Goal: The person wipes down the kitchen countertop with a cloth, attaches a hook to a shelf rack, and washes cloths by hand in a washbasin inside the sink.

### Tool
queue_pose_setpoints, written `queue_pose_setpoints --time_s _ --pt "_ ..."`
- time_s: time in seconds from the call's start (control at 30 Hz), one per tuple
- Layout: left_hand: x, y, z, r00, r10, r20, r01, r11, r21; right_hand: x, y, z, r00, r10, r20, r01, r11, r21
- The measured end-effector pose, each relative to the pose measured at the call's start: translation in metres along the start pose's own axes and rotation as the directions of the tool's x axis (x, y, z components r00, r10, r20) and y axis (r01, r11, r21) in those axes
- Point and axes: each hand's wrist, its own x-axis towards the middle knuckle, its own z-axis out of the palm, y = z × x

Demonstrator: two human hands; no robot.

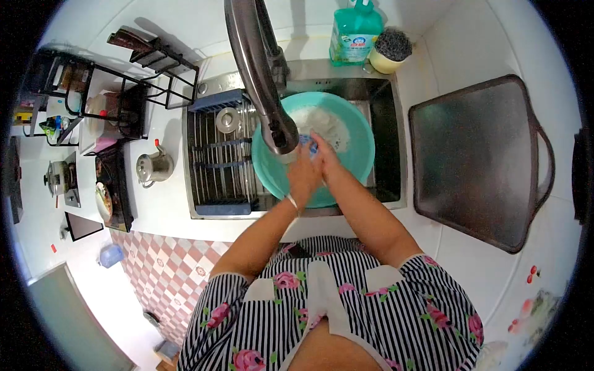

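Observation:
Over a round turquoise basin in the steel sink, my left hand and my right hand are close together. Between their fingers is a small blue and white item, partly hidden, and both hands are closed round it. Foamy water lies in the basin just beyond the fingertips. The dark faucet hangs over the basin's left side, close to my left hand.
A dish rack with a round metal lid fills the sink's left side. Behind stand a green soap bottle and a scrubber in a holder. A large dark tray leans at right; a metal pot stands left.

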Motion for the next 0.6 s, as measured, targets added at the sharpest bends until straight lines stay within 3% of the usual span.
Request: queue_pose_setpoints --time_s 0.07,0.13,0.2,0.23,0.27,0.3,0.37,0.43,0.53,0.6 --pt "-0.02 0.022 -0.009 0.991 -0.022 0.134 0.008 0.995 0.102 0.017 -0.015 -0.019 0.983 -0.177 -0.051 0.148 0.924 -0.354" --pt "-0.039 0.042 -0.011 0.966 -0.045 0.255 -0.019 0.969 0.245 0.017 -0.015 -0.027 0.993 -0.114 -0.008 0.104 0.931 -0.35" --pt "0.002 -0.005 0.007 0.99 0.013 0.138 -0.063 0.928 0.367 -0.05 -0.02 0.011 0.975 0.156 0.157 -0.154 0.988 -0.023" --pt "0.025 -0.023 0.012 0.996 0.046 0.077 -0.074 0.907 0.414 -0.035 0.002 -0.001 0.99 0.109 0.087 -0.113 0.993 0.038" --pt "0.04 -0.022 -0.003 0.992 -0.102 0.07 0.08 0.96 0.27 0.0 0.039 -0.021 0.998 0.066 0.02 -0.067 0.992 0.103" --pt "0.057 -0.04 -0.007 0.992 -0.119 0.035 0.107 0.966 0.236 0.025 0.058 -0.036 0.999 0.027 -0.045 -0.019 0.987 0.163" --pt "0.074 -0.078 -0.013 0.997 -0.08 0.004 0.077 0.965 0.249 0.038 0.05 -0.05 0.993 -0.12 -0.006 0.108 0.915 -0.389" --pt "0.073 -0.099 -0.016 0.998 -0.064 0.026 0.053 0.953 0.298 0.078 0.034 -0.083 0.956 -0.289 -0.048 0.191 0.739 -0.646" --pt "0.073 -0.119 -0.013 0.996 -0.063 0.066 0.036 0.937 0.349 0.047 -0.045 -0.053 0.873 -0.488 -0.026 0.34 0.644 -0.685" --pt "0.079 -0.129 -0.003 0.995 -0.046 0.083 0.014 0.936 0.352 0.039 -0.059 -0.048 0.921 -0.382 -0.078 0.229 0.692 -0.685"
